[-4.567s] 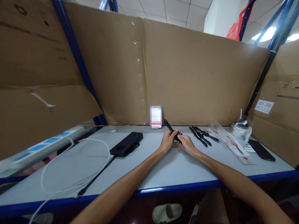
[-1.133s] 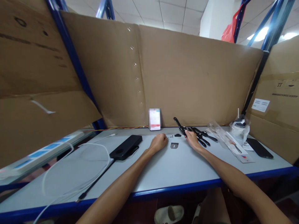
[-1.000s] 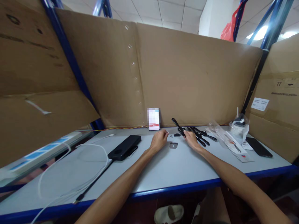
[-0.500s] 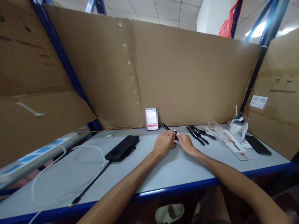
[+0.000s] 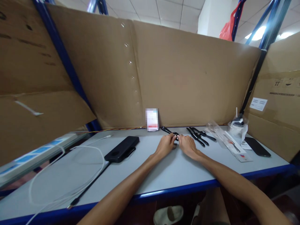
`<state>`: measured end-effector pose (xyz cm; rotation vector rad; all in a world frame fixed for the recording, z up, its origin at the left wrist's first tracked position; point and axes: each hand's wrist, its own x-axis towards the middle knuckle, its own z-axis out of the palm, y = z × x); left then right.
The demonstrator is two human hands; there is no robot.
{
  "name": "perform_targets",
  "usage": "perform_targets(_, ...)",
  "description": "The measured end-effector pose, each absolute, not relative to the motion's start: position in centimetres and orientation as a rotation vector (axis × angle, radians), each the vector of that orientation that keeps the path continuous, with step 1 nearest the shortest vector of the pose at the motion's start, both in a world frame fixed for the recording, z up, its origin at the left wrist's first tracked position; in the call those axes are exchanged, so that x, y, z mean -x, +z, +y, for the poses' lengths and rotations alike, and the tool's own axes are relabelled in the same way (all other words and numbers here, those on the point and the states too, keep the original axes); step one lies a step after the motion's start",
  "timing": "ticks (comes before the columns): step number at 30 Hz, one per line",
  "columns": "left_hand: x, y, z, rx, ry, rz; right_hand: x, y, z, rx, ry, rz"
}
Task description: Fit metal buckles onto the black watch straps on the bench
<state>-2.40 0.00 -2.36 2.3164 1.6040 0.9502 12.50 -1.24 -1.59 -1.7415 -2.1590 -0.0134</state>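
Note:
Both my hands meet over the table's middle, fingers curled and pinching. Between them is a black-handled tool (image 5: 166,129), its glossy handle pointing up and left past my fingers. My left hand (image 5: 165,145) grips it from the left. From the right, my right hand (image 5: 187,146) pinches its dark working end, mostly covered by fingertips, so its exact kind cannot be made out. To the right lie several black-handled hand tools (image 5: 198,136), apart from my hands. A small upright screen (image 5: 152,120), blurred out, leans against the cardboard behind.
A black power bank (image 5: 122,149) with a cable sits left, beside a looped white cable (image 5: 103,156) and a power strip (image 5: 39,150). Rightward are plastic-packed tools (image 5: 234,147), a bagged cup (image 5: 237,126) and a dark phone (image 5: 257,147). Cardboard (image 5: 187,78) walls the back.
My right hand has turned and moved slightly, its fingertips now closer to the left hand's. The tool's handle lies a little lower, and the shiny metal part is more covered.

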Motion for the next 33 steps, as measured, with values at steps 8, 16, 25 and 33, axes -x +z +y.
perform_targets(8,2.1,-3.1,1.1,-2.003,0.959,1.291,-12.6,-1.6,-1.4,1.718,-0.027,-2.241)
perform_targets(16,2.1,-1.8,-1.3,-2.487,0.518,1.806,-12.7,-0.9,-1.6,1.695,0.036,-2.24)
perform_targets(25,2.7,-1.7,-1.2,-2.614,0.694,1.751,-13.0,-0.8,-1.2,1.674,0.025,-2.208)
perform_targets(33,2.8,-2.5,-0.7,-2.601,0.883,1.696,-12.8,-0.8,-1.2,1.653,0.115,-2.176)
